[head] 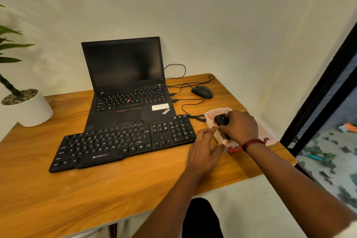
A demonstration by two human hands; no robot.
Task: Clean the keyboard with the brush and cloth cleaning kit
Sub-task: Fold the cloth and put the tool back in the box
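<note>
A black Zebronics keyboard (123,142) lies across the wooden table (58,189), its far edge overlapping the front of an open laptop. To its right stands a clear plastic box (214,114) with red clips, the cleaning kit. My right hand (240,127) is over the box and grips a black tool (222,120) from it. My left hand (204,150) rests against the box's near left side, fingers spread and fairly straight. Most of the box's contents are hidden by my hands.
A black ThinkPad laptop (127,87) stands open behind the keyboard. A black mouse (202,92) and loose cables (193,102) lie at the back right. A potted plant (27,108) sits at the left edge. The table's right edge runs close to a dark window frame (318,92).
</note>
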